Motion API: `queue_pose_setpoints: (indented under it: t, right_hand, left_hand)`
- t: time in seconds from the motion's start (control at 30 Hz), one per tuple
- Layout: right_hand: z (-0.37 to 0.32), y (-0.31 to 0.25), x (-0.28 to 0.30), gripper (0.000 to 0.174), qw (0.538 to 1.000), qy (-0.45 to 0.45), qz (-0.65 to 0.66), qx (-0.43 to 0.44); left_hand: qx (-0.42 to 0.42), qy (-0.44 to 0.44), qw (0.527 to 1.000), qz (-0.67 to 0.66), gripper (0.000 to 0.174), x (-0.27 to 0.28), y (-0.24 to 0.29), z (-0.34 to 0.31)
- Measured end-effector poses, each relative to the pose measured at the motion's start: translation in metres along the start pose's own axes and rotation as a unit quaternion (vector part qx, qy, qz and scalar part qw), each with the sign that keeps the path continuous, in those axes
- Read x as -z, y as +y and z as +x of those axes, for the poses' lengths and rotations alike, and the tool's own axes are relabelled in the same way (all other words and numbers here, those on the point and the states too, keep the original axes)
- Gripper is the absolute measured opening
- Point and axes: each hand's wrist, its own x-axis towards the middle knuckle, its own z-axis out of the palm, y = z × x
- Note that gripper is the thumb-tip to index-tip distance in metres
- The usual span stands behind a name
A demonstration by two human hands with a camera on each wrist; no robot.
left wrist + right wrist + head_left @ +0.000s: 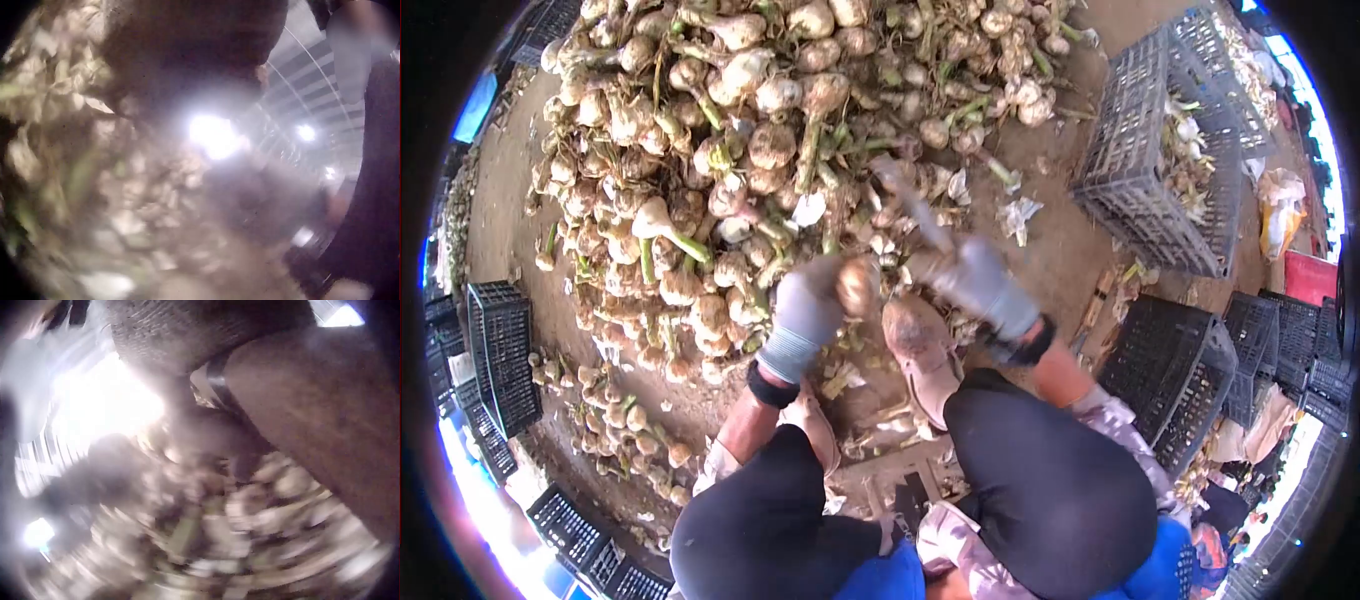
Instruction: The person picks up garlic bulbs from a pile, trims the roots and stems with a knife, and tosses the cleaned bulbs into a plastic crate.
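Note:
In the head view my gloved left hand grips a garlic bulb, round and brownish, at the near edge of a big heap of garlic. To its right, my gloved right hand holds a knife, its long blade blurred and slanting up and left over the heap. The hands are a short way apart, above the shoes. Both wrist views are badly blurred: dark glove fabric fills the top of the left one, and glove fabric crosses the top of the right one.
A grey crate with garlic trimmings in it stands tilted at the right. Dark crates stand nearer on that side, and another crate is at the left. Loose garlic lies on the floor at lower left.

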Motion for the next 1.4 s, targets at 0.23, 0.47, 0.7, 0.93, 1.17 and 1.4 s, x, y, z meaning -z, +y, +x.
queue_pose_setpoints:
  t: [0.23,0.47,0.7,0.93,1.17,1.4]
  right_hand:
    - [0.002,0.001,-0.039,0.025,0.860,0.011,0.501,-0.097]
    - [0.007,0.004,-0.043,0.029,0.973,-0.078,-0.056,-0.212]
    - [0.000,-0.039,-0.010,0.026,0.968,0.014,-0.234,0.085]
    - [0.003,0.059,0.043,0.027,0.901,0.032,-0.419,-0.106]
    - [0.092,0.112,0.087,0.033,0.861,0.301,-0.411,-0.005]
    - [0.107,0.113,0.084,0.025,0.807,0.251,-0.527,-0.083]
  left_hand:
    - [-0.228,0.226,0.891,0.321,0.026,0.014,0.061,0.018]
    - [0.148,0.024,0.911,-0.385,0.028,-0.016,0.040,0.005]
    - [0.091,0.008,0.995,0.039,0.029,0.000,0.043,0.005]
    - [-0.136,0.287,0.924,0.211,0.036,0.088,0.068,-0.011]
    - [0.414,0.409,0.595,0.554,0.036,0.252,0.053,-0.129]
    - [0.125,0.161,0.966,-0.161,0.032,0.131,0.070,-0.048]
